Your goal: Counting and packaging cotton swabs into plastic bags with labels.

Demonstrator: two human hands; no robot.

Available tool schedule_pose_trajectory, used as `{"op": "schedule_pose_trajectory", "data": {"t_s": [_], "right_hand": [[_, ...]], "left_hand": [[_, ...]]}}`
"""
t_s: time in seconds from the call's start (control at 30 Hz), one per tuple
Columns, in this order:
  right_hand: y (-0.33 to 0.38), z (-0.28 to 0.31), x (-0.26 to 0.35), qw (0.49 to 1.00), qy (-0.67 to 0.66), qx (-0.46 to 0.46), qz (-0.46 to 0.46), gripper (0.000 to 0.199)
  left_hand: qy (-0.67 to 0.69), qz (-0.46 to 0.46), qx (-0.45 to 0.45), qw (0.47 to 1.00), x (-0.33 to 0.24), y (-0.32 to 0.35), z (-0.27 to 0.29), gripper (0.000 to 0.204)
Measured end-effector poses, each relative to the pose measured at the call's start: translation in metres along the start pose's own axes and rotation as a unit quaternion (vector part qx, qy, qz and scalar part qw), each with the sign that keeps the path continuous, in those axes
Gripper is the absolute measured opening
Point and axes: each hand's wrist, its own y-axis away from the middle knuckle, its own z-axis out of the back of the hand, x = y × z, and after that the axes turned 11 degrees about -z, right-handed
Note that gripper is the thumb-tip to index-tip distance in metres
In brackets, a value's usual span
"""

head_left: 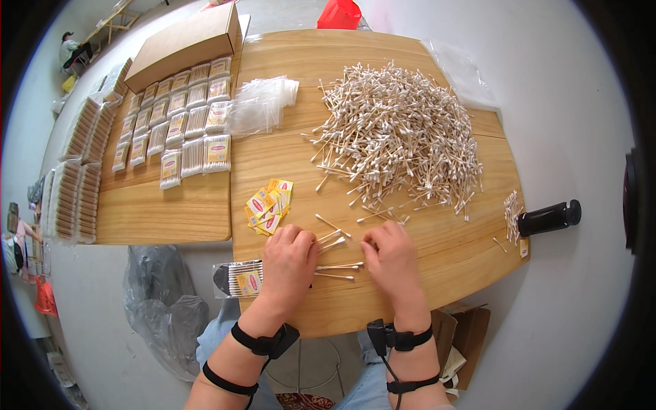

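Resting palm-down on the round pale wooden table point(437, 266), left hand point(288, 263) and right hand point(391, 258) gather thin white-tipped wooden cotton swabs point(336, 268) between them (grip hidden, cannot tell).

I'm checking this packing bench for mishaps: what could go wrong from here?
The small bunch of cotton swabs between the left hand and right hand lies loose, so some may roll away. The filled bag overhangs the table edge and might slip off.

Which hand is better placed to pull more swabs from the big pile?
Probably the right hand: it lies on the table's right half, below the swab pile, with loose swabs near its fingertips. The left hand rests on gathered swabs.
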Motion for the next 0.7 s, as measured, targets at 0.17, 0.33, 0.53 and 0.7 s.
{"op": "schedule_pose_trajectory", "data": {"t_s": [0.17, 0.33, 0.53, 0.7], "right_hand": [[-0.002, 0.008, -0.018, 0.999, 0.025, -0.034, -0.03, 0.011], [-0.005, 0.014, -0.016, 0.997, 0.039, -0.056, -0.035, 0.01], [-0.003, -0.002, 0.013, 1.0, -0.002, -0.007, 0.01, 0.012], [-0.006, -0.018, 0.014, 1.0, -0.01, -0.009, 0.005, 0.01]], "left_hand": [[-0.003, -0.004, -0.006, 1.0, 0.0, -0.001, -0.001, 0.011], [0.008, -0.013, 0.004, 1.0, -0.001, -0.001, -0.003, 0.011], [0.015, -0.018, 0.013, 1.0, -0.006, -0.001, -0.005, 0.013], [0.026, -0.011, 0.014, 1.0, -0.005, -0.002, -0.004, 0.014]]}}
